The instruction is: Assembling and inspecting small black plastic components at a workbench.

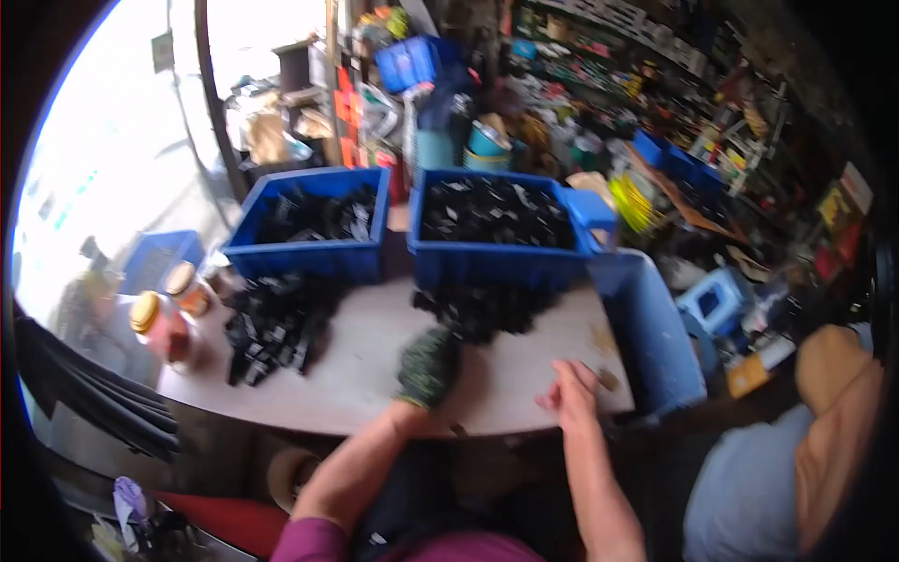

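Gloved in green, the left hand [429, 365] is being held over a pale table [370, 347], its opening and hold hidden, while the bare right hand [570, 384] is showing loosely bent fingers, any hold unclear. Behind, a blue bin [496, 270] is standing, with a heap of black parts [487, 314] lying before it, just beyond the left hand.

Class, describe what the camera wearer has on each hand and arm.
The left hand wears a mottled dark-green glove with a yellowish cuff edge; that arm has a magenta sleeve. The right hand is gloveless, its visible forearm uncovered.
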Demonstrator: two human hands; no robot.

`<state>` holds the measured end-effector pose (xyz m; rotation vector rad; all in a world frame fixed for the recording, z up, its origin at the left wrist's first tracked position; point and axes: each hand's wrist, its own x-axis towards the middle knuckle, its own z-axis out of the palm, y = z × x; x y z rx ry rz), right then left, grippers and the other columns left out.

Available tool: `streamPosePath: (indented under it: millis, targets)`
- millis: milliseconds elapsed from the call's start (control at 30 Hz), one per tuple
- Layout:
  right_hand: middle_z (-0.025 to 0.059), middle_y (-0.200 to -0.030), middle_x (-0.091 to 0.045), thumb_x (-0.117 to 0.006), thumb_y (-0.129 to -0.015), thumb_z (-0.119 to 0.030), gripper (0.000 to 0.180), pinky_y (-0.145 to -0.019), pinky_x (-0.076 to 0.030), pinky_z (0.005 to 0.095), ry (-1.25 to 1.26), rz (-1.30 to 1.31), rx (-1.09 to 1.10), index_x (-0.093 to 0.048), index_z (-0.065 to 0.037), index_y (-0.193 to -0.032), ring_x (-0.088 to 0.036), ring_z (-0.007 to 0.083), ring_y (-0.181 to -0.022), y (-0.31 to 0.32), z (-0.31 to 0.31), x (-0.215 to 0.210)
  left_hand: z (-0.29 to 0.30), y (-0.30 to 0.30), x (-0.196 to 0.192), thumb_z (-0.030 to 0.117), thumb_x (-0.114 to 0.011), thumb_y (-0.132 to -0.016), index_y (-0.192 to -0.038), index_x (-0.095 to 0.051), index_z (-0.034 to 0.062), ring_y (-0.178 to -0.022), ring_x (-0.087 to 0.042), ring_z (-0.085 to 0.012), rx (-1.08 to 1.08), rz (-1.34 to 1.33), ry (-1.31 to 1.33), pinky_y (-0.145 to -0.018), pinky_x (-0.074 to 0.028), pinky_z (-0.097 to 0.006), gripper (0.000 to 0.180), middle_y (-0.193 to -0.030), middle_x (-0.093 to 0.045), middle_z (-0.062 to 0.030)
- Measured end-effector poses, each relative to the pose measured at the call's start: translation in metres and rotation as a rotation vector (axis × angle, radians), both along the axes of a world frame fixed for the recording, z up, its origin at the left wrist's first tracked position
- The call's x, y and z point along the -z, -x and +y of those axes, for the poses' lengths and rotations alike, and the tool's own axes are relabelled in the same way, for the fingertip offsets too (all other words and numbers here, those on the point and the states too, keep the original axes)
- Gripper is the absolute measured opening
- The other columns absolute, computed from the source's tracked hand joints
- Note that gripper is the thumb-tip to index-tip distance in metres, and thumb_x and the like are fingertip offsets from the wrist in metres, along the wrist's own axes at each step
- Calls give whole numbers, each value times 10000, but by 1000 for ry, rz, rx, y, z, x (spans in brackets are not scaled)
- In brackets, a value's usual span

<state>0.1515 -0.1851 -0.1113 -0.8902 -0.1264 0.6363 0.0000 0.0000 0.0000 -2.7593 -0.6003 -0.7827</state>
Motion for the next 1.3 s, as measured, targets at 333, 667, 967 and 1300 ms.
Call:
streamPosePath:
  millis: [333, 667, 967, 1300]
  targets:
    - [16, -736, -630, -688, -930, -377, 374, -611, -487, 269, 539, -463, -471, -702, -33, -1076, -572, 99, -638, -13, -193, 22, -283, -46, 140, 142, -648, -892, -1218, -634, 70, -907, -676, -350, 114, -711, 1189, -790, -528, -423, 334, -1014, -704, -162]
    - [-60, -744, -621, -716, -906, -383, 293, -370, -271, 203, 434, -432, -459, -682, -93, -927, -444, 29, -457, -18, -221, 24, -304, -48, 150, 255, -713, -826, -1130, -627, 54, -963, -634, -385, 239, -504, 826, -814, -522, -457, 374, -1026, -657, -171]
    - [-44, -521, -365, -571, -973, -359, 309, -364, -314, 258, 451, -381, -398, -531, -124, -777, -330, 76, -389, -4, -216, 29, -295, 1, 132, 221, -714, -834, -1195, -635, 70, -960, -628, -370, 135, -420, 589, -824, -512, -488, 399, -1066, -661, -174]
    - [-34, -499, -323, -507, -965, -391, 342, -373, -493, 362, 503, -219, -259, -450, -147, -732, -340, 103, -384, -1, -231, 14, -164, 113, 147, 143, -553, -844, -1141, -641, 119, -934, -623, -380, -497, -204, 35, -783, -468, -514, 311, -1001, -669, -151]
